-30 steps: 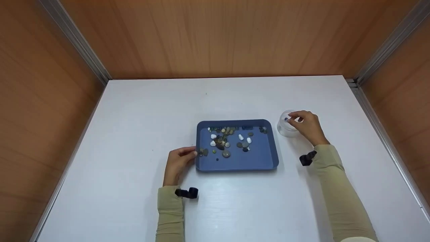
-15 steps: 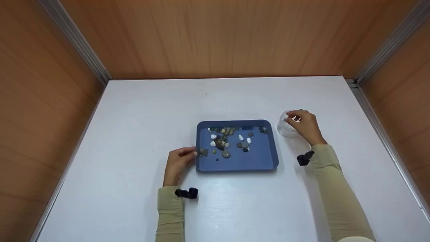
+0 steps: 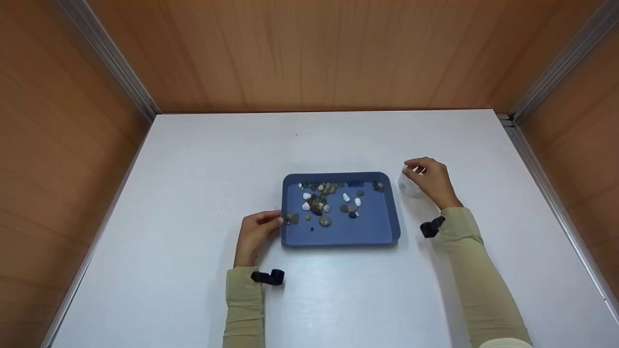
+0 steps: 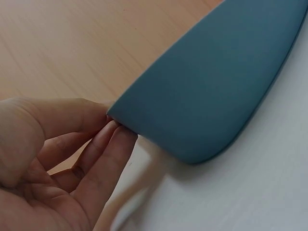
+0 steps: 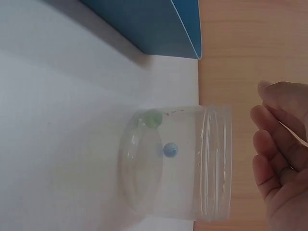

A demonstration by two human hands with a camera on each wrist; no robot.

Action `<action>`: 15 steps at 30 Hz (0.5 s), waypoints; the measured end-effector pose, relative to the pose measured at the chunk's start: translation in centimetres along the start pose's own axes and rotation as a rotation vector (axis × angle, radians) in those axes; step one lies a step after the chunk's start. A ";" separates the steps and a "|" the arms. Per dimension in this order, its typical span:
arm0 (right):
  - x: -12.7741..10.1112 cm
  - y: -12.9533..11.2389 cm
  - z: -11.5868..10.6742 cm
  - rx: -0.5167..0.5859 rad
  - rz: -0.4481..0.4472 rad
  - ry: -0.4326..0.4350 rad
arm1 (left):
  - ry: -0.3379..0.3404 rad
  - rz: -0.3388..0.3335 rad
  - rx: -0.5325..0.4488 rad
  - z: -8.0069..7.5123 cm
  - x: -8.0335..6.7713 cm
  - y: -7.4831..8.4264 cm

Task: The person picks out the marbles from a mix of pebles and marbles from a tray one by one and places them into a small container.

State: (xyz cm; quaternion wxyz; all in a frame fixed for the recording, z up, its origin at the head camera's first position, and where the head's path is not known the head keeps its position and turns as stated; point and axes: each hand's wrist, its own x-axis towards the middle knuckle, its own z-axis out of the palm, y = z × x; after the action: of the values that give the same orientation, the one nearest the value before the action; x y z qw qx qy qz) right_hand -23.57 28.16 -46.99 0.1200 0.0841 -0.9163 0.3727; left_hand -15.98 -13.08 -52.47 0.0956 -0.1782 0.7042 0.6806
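A blue tray (image 3: 370, 232) holding pebbles and glass beads lies mid-table in the head view. My left hand (image 3: 256, 237) pinches its left wall between thumb and fingertips, as the left wrist view also shows. Just right of the tray stands a clear plastic jar (image 5: 216, 163), lidless. Inside it are a green marble (image 5: 153, 118) near the bottom and a blue marble (image 5: 170, 149) a little higher up. Above the jar's mouth is my right hand (image 5: 286, 144), fingers loosely bent and nothing between them. In the head view that hand (image 3: 429, 180) partly covers the jar.
White pebbles (image 3: 346, 197), brown and grey stones (image 3: 325, 221) and dark blue glass pieces (image 3: 355, 183) are spread across the tray. Wooden panels (image 3: 319, 58) enclose the white table (image 3: 203, 169) at the back and both sides.
My right hand has shifted slightly left over the jar, and the small blue marble seen at its fingertips earlier is out of its grasp. The left hand and tray have stayed put.
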 end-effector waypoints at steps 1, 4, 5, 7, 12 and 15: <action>0.0 -0.1 0.1 0.006 0.002 0.001 | 0.001 -0.001 0.004 0.0 0.0 0.0; 0.1 -0.4 0.4 0.018 -0.001 0.004 | 0.005 -0.007 0.011 0.0 0.0 0.0; 0.1 -0.5 0.5 0.024 -0.002 0.003 | 0.004 -0.009 0.014 0.0 0.0 0.0; 0.2 -0.7 0.7 0.032 -0.003 0.004 | 0.003 -0.014 0.016 0.0 0.0 0.1; 0.3 -1.2 1.1 0.042 0.000 -0.018 | -0.003 -0.015 0.016 -0.1 0.0 0.1; 0.4 -1.5 1.3 0.050 0.003 -0.040 | -0.003 -0.011 0.019 -0.1 0.0 0.1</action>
State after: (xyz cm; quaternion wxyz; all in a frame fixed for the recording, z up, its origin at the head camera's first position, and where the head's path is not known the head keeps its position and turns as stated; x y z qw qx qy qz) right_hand -23.76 26.17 -46.78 0.0989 0.0929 -0.9091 0.3938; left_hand -16.04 -13.15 -52.40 0.1020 -0.1803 0.7095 0.6736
